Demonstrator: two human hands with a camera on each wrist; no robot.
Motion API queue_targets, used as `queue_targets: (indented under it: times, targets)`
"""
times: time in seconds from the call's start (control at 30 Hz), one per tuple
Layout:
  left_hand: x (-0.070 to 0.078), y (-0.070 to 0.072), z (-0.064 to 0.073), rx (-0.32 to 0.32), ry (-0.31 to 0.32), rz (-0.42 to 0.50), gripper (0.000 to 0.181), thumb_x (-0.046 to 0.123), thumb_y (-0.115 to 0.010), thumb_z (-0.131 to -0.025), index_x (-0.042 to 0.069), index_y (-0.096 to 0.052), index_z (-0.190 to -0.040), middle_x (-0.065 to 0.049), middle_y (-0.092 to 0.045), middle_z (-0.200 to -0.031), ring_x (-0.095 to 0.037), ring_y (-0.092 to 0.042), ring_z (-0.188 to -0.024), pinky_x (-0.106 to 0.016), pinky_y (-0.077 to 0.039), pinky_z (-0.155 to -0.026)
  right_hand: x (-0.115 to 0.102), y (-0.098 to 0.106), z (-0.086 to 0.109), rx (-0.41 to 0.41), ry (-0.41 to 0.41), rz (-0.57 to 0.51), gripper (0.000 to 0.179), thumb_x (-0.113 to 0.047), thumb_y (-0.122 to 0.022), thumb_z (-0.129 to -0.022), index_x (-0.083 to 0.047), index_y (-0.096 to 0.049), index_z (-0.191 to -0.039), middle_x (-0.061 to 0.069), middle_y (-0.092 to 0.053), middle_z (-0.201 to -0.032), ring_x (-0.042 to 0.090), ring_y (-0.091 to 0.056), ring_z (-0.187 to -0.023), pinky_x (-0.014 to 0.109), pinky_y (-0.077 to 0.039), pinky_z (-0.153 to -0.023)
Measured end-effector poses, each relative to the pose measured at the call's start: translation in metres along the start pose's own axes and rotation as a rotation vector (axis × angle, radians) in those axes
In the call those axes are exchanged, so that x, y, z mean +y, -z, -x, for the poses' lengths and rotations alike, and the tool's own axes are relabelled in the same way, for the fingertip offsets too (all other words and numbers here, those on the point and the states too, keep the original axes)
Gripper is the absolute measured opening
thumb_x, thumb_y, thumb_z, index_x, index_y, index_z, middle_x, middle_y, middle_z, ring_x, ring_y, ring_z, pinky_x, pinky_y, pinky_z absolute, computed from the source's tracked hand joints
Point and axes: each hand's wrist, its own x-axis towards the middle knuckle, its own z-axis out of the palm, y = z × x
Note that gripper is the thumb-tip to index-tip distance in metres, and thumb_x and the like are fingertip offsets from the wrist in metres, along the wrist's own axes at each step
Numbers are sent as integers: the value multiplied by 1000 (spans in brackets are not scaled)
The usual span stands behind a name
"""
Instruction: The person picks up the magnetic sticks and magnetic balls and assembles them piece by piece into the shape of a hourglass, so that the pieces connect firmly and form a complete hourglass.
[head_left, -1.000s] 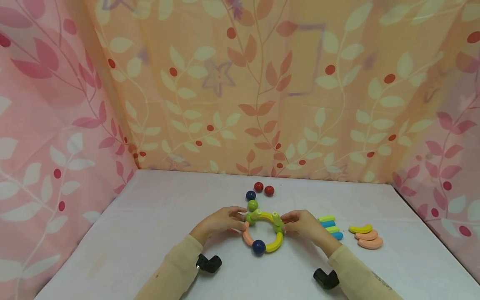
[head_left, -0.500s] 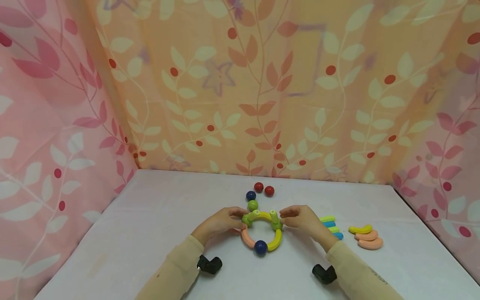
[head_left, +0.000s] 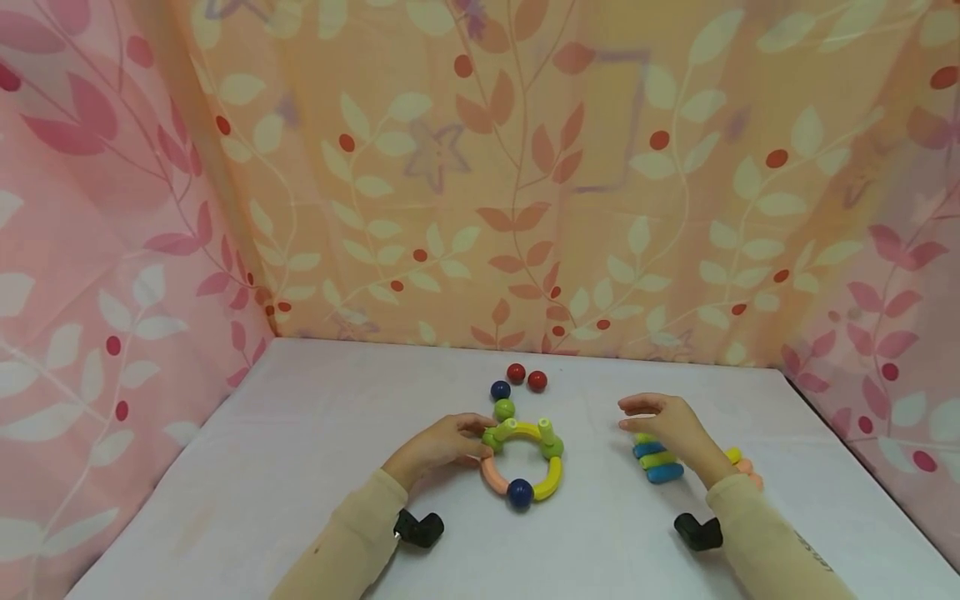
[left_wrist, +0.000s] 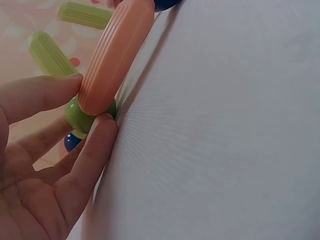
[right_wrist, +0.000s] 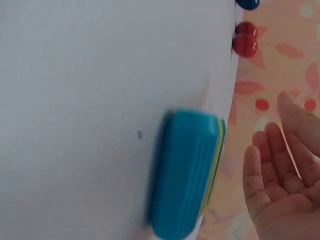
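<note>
A ring of curved toy sticks and balls lies mid-table: a pink curved stick (head_left: 493,477), a navy ball (head_left: 520,493), yellow curved sticks (head_left: 552,478) and green balls (head_left: 554,448). Two light green sticks (head_left: 546,430) rise from the green balls. My left hand (head_left: 442,442) pinches the ring's left side; the left wrist view has thumb and fingers around the green ball (left_wrist: 80,117) where it meets the pink stick (left_wrist: 117,57). Over the straight blue and lime sticks (head_left: 660,462) hovers my right hand (head_left: 667,429), fingers extended and holding nothing. Close below it, a blue stick (right_wrist: 185,175) fills the right wrist view.
Behind the ring sit a loose green ball (head_left: 504,409), a navy ball (head_left: 500,390) and two red balls (head_left: 516,372). Yellow and pink curved sticks (head_left: 744,467) lie at the right, partly hidden by the right wrist. Patterned curtains (head_left: 480,208) close off the table's back and sides.
My right hand has left the ring's right side and moved right, over the straight sticks. The ring shifted slightly left earlier; my left hand stays on it.
</note>
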Motion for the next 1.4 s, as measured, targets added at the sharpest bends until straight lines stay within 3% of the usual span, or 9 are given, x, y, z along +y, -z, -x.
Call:
queue_targets:
  times: [0.23,0.53,0.8,0.93,1.2,1.4]
  targets:
    - [-3,2,-3,-8,1,14,45,13,-77,-85,14,-65,-128,-12,-57,-129,-18,-62,-100,-33,-59,-87,20,21,2,-41,-199,-51,58,-45,-70,-90,-12,-58,-136,16,-55,-144,40,-43,-134,68,-32,-109]
    - [-4,3,-4,-11,1,24,43,12,-77,-85,13,-65,-126,-11,-57,-121,-17,-61,-96,-32,-59,-84,33,29,0,-62,-278,-73,63,-49,-72,-87,-15,-57,-138,16,-50,-148,43,-36,-137,70,-32,-106]
    - [-5,2,-4,-9,3,28,43,12,-77,-84,13,-65,-126,-10,-57,-118,-17,-61,-96,-32,-60,-84,44,31,-9,-74,-242,-71,55,-36,-75,-88,-9,-61,-133,17,-59,-140,41,-46,-131,67,-34,-107]
    - [-5,2,-5,-16,-4,28,43,12,-77,-84,13,-65,-125,-9,-57,-116,-17,-61,-95,-32,-59,-84,49,29,-12,-59,-243,-77,55,-38,-76,-86,-9,-63,-131,18,-57,-141,39,-47,-130,64,-35,-109]
    - [-5,2,-5,-14,-3,29,43,12,-77,-84,14,-65,-125,-10,-57,-116,-18,-60,-96,-32,-59,-85,45,26,-16,-62,-150,103,50,-41,-75,-86,-7,-69,-123,24,-59,-135,42,-49,-124,64,-39,-104]
    - [-4,1,-5,-1,9,19,43,12,-78,-84,14,-65,-125,-10,-57,-116,-18,-61,-96,-33,-59,-86,33,22,-15,-71,-163,121,45,-33,-74,-89,-7,-68,-125,21,-62,-132,37,-53,-118,59,-44,-100]
